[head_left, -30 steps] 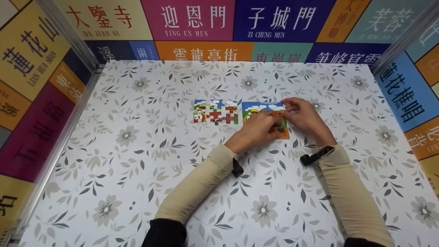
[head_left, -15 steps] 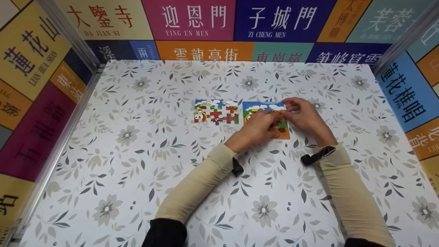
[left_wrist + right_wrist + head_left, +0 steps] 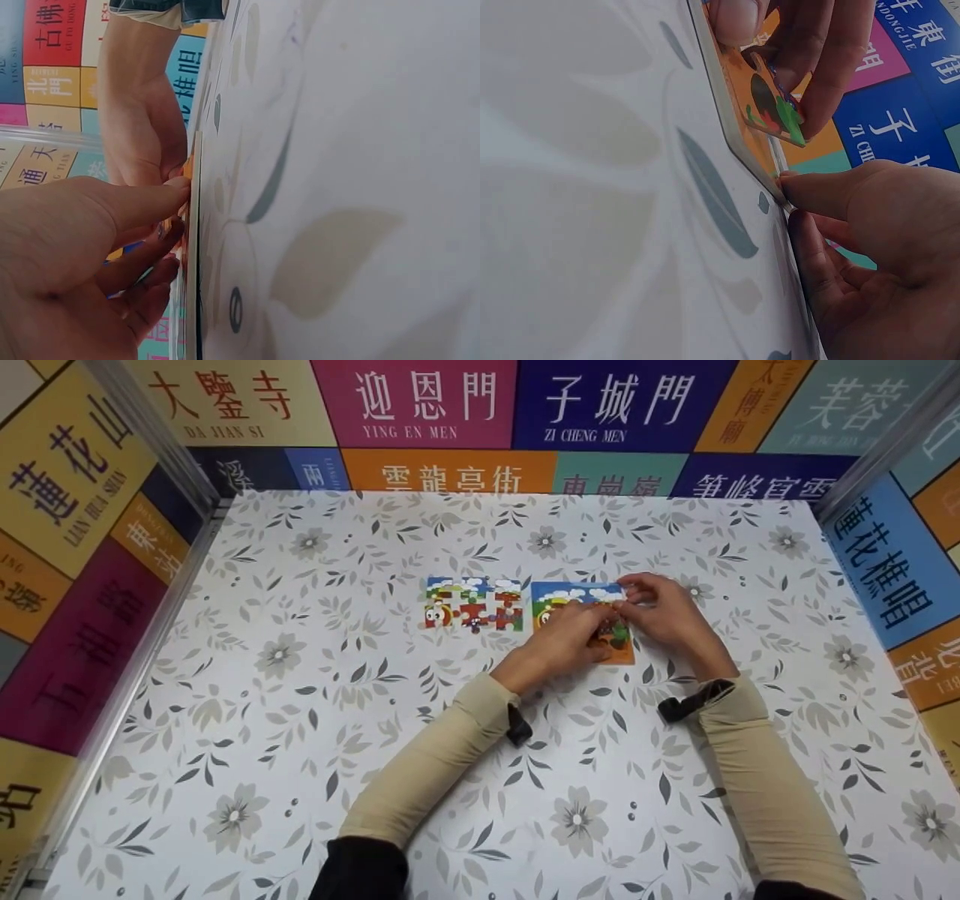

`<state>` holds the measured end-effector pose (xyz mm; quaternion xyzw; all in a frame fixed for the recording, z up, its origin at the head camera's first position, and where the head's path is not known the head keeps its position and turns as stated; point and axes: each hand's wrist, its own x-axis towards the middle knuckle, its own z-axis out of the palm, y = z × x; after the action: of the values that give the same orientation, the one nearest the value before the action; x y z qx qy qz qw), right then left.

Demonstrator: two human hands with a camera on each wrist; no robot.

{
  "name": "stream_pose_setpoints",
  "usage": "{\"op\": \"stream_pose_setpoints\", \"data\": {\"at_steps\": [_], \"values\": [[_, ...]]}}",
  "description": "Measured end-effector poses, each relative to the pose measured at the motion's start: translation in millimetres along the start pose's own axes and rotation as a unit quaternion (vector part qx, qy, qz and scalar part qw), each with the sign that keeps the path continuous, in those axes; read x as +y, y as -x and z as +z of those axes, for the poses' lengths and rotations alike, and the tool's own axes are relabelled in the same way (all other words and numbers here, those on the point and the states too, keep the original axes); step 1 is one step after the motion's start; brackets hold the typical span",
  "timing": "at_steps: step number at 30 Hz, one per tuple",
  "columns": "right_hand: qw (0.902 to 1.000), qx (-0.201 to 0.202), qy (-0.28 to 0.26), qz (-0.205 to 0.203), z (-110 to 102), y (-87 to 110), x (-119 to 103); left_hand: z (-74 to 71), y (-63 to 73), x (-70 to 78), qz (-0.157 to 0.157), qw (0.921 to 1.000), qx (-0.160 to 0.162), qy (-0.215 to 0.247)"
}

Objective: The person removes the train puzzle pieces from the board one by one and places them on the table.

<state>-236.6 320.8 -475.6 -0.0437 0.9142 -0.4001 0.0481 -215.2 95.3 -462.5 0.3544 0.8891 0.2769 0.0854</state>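
A jigsaw board [image 3: 613, 657] with a blue-sky and orange-ground cartoon picture lies on the table. My left hand [image 3: 559, 637] reaches over it and covers its middle. In the right wrist view, that hand's thumb and fingers pinch a puzzle piece [image 3: 780, 112] with green and dark printing, tilted up over the board. My right hand [image 3: 664, 607] grips the board's right edge between thumb and fingers. From the left wrist, the board's pale edge [image 3: 193, 262] shows side-on, low against the table, with the left fingers at its upper face.
Left of the board lies a group of jigsaw pieces [image 3: 435, 617] with a red train picture, some overlapping or set slightly apart. The table [image 3: 300, 735] has a white leaf-and-flower cover. Colourful panels [image 3: 420, 405] with printed characters stand along the back and both sides.
The left fingers shift slightly over the board, and the green-printed puzzle piece changes its angle beneath them. The right hand keeps its grip on the board's edge.
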Motion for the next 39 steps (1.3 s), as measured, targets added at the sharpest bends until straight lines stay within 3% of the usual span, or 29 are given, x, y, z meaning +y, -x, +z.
{"op": "stream_pose_setpoints", "data": {"at_steps": [7,13,20,26,34,39], "values": [[0.9998,-0.003,0.0,-0.017,-0.9,1.0,1.4,0.3,1.1,1.0,0.022,0.9976,-0.014,-0.064],[1.0,0.001,0.003,-0.006,0.5,0.4,1.1,0.0,2.9,1.7,0.019,0.9967,-0.021,-0.076],[1.0,-0.002,0.004,0.0,-0.4,1.0,0.9,-0.2,1.9,-3.6,0.062,0.9948,0.031,-0.074],[1.0,-0.001,0.003,0.003,-0.7,1.1,1.2,-5.9,7.9,-9.6,0.072,0.9941,0.068,-0.044],[0.9999,0.0,-0.004,-0.013,0.6,0.1,3.3,-19.6,23.3,-20.1,0.102,0.9865,0.125,-0.03],[1.0,0.002,-0.006,-0.004,0.7,0.3,3.2,-25.9,34.7,-28.9,0.1,0.9851,0.139,-0.012]]}}
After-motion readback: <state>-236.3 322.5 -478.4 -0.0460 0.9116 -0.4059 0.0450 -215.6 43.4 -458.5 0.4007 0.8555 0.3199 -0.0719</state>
